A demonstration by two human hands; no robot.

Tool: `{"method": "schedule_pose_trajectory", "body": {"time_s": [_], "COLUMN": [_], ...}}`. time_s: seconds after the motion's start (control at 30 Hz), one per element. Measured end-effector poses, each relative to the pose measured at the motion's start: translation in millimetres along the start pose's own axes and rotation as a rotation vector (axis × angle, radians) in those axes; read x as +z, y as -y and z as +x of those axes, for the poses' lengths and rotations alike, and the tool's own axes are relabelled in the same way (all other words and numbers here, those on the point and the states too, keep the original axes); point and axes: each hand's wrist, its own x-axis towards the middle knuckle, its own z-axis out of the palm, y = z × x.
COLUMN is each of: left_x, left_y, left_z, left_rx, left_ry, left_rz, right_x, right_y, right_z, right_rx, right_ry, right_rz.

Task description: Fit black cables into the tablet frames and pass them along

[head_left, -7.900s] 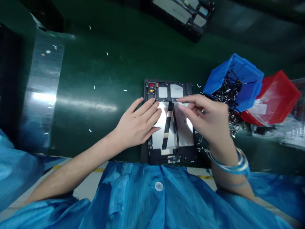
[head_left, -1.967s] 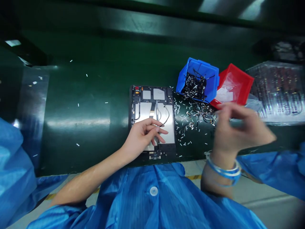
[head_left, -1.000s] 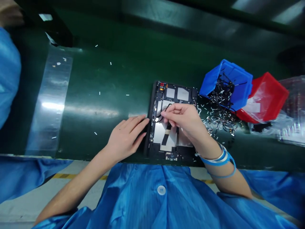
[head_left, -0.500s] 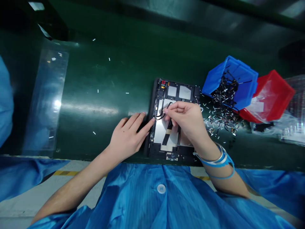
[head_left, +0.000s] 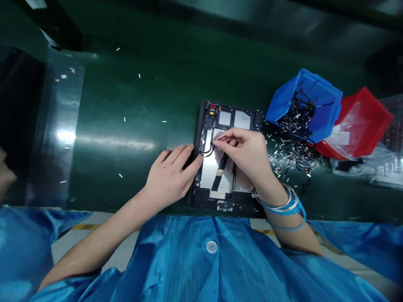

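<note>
An opened tablet (head_left: 234, 119) lies face down on the green belt (head_left: 132, 126), its silver plate and black ribbon cable showing. My left hand (head_left: 170, 176) rests flat against the tablet's left edge, fingers stretched out and pressing the frame. My right hand (head_left: 245, 153) hovers over the tablet's upper middle with thumb and fingertips pinched on a thin black cable (head_left: 208, 152) that curves to the left side of the frame.
A tipped blue bin (head_left: 317, 100) spills several small black cables onto the belt right of the tablet. A red bin (head_left: 368, 121) with a clear bag lies beside it. A clear plastic sheet (head_left: 53, 134) covers the belt's left part. White scraps dot the belt.
My right hand came back from the bins with a black cable and now pinches it over the tablet. My left hand shifted from the plate to the tablet's left edge.
</note>
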Motion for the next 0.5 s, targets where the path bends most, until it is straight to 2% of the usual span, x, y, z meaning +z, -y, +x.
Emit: {"method": "schedule_pose_trajectory", "body": {"time_s": [0.17, 0.3, 0.5], "left_x": [3.4, 7.3, 7.0], "left_y": [-8.7, -10.5, -8.9], "left_z": [-4.2, -5.0, -3.3], "left_rx": [-0.049, -0.045, -0.026], "left_ry": [-0.001, 0.034, 0.060], "left_rz": [-0.036, -0.070, -0.006], "right_x": [-3.4, -3.5, -2.6], "right_y": [-0.5, -0.1, 2.4], "right_z": [5.5, 6.7, 7.3], "right_rx": [0.016, 0.018, 0.026], "right_ry": [0.066, 0.069, 0.068], "right_rz": [-0.030, -0.052, -0.074]}}
